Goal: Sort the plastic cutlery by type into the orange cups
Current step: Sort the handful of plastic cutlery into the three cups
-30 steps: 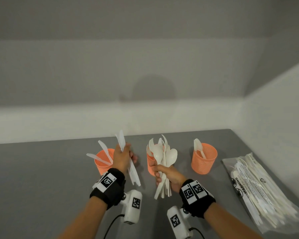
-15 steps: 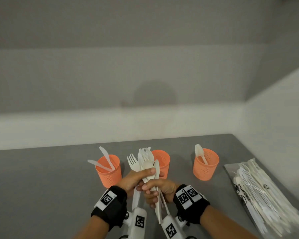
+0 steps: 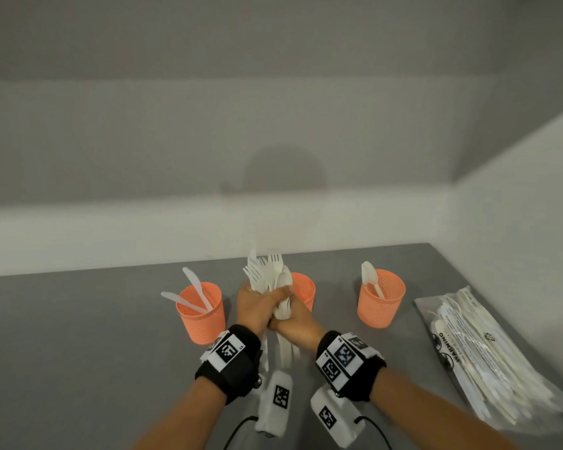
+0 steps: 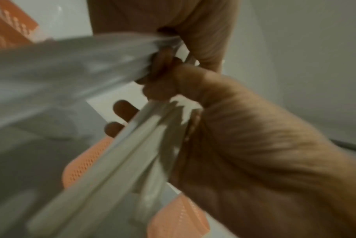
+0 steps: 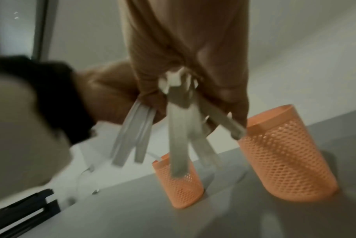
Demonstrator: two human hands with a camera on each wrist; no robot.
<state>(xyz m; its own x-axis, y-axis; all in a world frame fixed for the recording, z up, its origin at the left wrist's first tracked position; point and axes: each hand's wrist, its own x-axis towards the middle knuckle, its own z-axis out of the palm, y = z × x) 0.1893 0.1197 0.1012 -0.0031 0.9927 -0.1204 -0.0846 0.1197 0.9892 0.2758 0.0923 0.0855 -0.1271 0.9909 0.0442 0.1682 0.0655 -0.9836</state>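
Both hands meet in front of the middle orange cup (image 3: 303,289). My left hand (image 3: 253,307) and right hand (image 3: 294,321) grip a bundle of white plastic cutlery (image 3: 267,276); fork and spoon heads stick up above the fists. In the right wrist view the handles (image 5: 179,122) hang below my right hand (image 5: 183,48), and the left hand (image 5: 103,90) holds a few separate handles. The left wrist view is blurred, showing handles (image 4: 122,153). The left orange cup (image 3: 201,315) holds two knives. The right orange cup (image 3: 381,300) holds spoons.
A clear plastic bag of white cutlery (image 3: 475,355) lies on the grey table (image 3: 78,352) at the right, near the side wall. The back wall runs just behind the three cups. Wrist cameras with cables hang below both wrists.
A second ago my left hand held knives by the left cup, apart from the right hand's bundle. It has moved right and now grips the cutlery together with the right hand.
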